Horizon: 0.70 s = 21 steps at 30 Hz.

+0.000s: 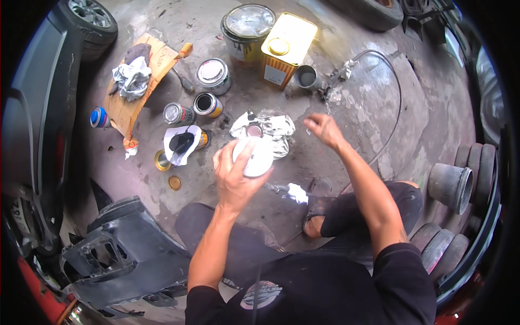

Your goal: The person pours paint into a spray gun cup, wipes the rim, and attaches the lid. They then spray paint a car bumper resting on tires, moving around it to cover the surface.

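My left hand (pixel 238 170) is wrapped round a white, round, smooth container (pixel 255 157), tilted in front of me. Its exact kind does not show. Just beyond it, a small round pinkish-brown piece (pixel 253 130) lies against a crumpled white cloth (pixel 276 132); whether it joins the container I cannot tell. My right hand (pixel 324 130) hovers to the right of the cloth, fingers curled together; what they pinch, if anything, is too small to name. Below the container, a metal tool part (pixel 277 188) shows beside a white crumpled rag (pixel 297 193).
Several paint cans stand ahead, including an open dark one (pixel 207 104) and a large bucket (pixel 249 24). A yellow square tin (pixel 290 43) stands beside a grey cup (pixel 307 77). A hose (pixel 400 95) curves at right. A black bumper (pixel 119 254) lies lower left; a cardboard piece (pixel 146 62) carries rags.
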{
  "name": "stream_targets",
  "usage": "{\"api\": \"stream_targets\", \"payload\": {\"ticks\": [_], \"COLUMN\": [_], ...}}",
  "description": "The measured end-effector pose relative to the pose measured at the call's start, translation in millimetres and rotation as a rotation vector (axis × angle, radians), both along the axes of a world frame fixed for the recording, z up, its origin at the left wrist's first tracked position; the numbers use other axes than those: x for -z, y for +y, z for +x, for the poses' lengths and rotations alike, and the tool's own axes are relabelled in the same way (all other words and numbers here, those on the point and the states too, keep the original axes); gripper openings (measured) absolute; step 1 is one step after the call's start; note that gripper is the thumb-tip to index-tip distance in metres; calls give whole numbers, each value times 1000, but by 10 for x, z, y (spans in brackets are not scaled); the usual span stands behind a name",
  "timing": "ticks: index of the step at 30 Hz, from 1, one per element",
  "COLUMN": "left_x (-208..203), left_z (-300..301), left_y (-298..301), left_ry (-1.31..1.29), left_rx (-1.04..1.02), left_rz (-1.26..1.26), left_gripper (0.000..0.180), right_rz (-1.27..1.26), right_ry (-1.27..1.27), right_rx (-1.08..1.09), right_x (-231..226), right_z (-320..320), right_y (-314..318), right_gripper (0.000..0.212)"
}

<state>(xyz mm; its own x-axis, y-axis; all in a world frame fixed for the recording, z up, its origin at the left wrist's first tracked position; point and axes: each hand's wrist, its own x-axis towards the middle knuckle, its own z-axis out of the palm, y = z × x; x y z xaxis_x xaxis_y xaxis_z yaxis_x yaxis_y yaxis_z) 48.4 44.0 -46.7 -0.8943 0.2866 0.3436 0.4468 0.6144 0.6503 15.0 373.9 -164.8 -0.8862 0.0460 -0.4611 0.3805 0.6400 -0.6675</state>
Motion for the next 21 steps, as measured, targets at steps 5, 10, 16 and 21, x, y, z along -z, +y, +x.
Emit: {"api": "stream_targets", "payload": {"ticks": [5, 10, 16, 21], "left_x": [-65, -75, -69, -168], "left_z": [-134, -211, -232, -219], "left_y": [39, 53, -5, 29], "left_ry": [34, 22, 36, -69], "left_rx": [-16, 13, -44, 65], "left_rz": [34, 74, 95, 49], "left_gripper": [76, 73, 73, 88], "right_rz": [-670, -499, -408, -385], "right_ry": [-177, -117, 220, 232], "right_rx": [-272, -306, -361, -248], "right_x": [-529, -780, -682, -595], "right_z": [675, 875, 865, 991], "right_y": [-759, -1112, -1447, -1468], "right_gripper": [82, 99, 65, 43]}}
